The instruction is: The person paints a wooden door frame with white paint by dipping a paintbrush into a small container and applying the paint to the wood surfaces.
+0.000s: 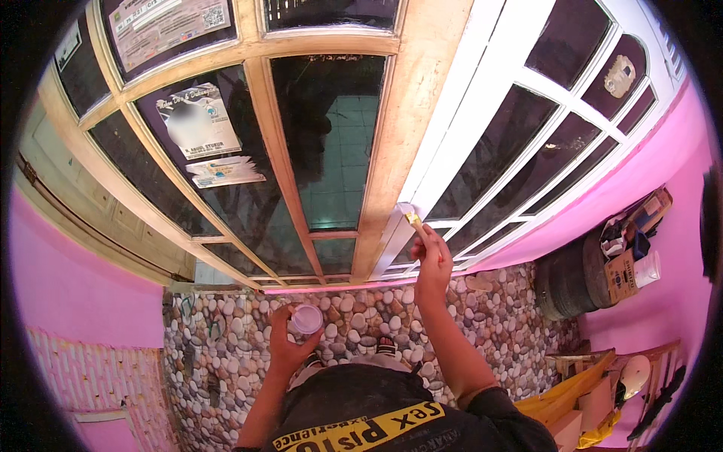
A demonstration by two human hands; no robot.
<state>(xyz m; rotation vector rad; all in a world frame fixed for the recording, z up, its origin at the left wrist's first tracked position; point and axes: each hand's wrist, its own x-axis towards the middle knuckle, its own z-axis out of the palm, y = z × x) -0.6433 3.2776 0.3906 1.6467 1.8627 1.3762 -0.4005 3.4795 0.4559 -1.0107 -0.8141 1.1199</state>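
My right hand (434, 260) is closed round the handle of a paintbrush (415, 222). The brush's tip is against the white-painted upright (444, 147) of a window frame, close beside a bare wood upright (407, 98). Lower and to the left, my left hand (288, 343) grips a small round cup (307, 319) by its side. Pale, whitish stuff shows inside the cup, probably paint. To the right, the frame's bars (542, 81) are white round dark glass panes; to the left, they are plain light wood.
Pebble-patterned flooring (354, 316) lies below, with sandals (215, 328) at left. A dark drum (568, 279) stands at right beside a cardboard box (621, 275) and a white cup (647, 269). Yellow cloth (565, 392) covers a wooden bench. Paper stickers (199, 128) cling to the left panes.
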